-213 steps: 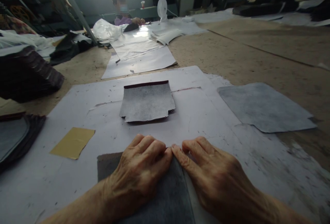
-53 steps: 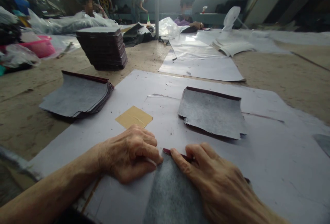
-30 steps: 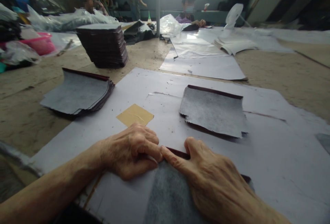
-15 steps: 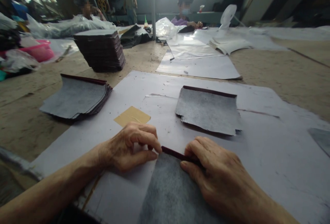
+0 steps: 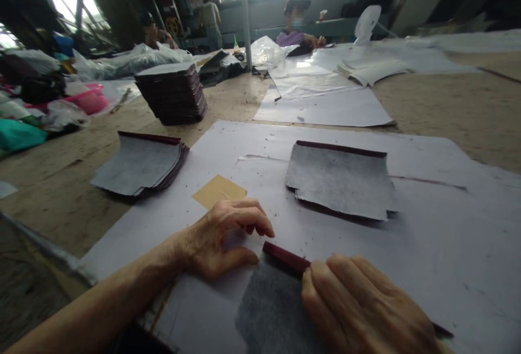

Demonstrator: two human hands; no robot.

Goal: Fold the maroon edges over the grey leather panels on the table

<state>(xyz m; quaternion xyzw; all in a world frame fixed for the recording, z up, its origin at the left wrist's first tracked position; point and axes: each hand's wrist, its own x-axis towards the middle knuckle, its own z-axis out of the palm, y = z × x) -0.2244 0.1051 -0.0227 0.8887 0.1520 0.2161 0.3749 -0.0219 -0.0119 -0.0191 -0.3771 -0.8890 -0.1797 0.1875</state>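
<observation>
So the gray sheet [image 5: 277, 305] is right in front of the person, on the big white paper [image 5: 427, 234] covering part of the counter [image 5: 228, 93]. The thing to look at is its dark red edge [image 5: 285, 256], cause that strip sits on a slant: the left end is farther out, and it angles back toward the body as it goes right. It ducks under the right hand [image 5: 362, 305] and a bit pokes out on the other side. The gray part spreads from the strip toward the body and runs out of view at the bottom.

Right hand's the one actually on it, fingers curled and closed over the strip partway along. Can't really tell where its thumb is, so no clue how hard the grip is. Left hand [image 5: 222, 234] is open and holding nothing, thumb and fingers spread, just beside the strip's far left end. It's way closer to that end than the right is. Can't tell if the thumb tip brushes the sheet's corner.

Past the hands there's a small tan square [image 5: 220, 188] just beyond the left one, plus a gray stack [image 5: 342, 180] farther out, strip side facing away.
</observation>
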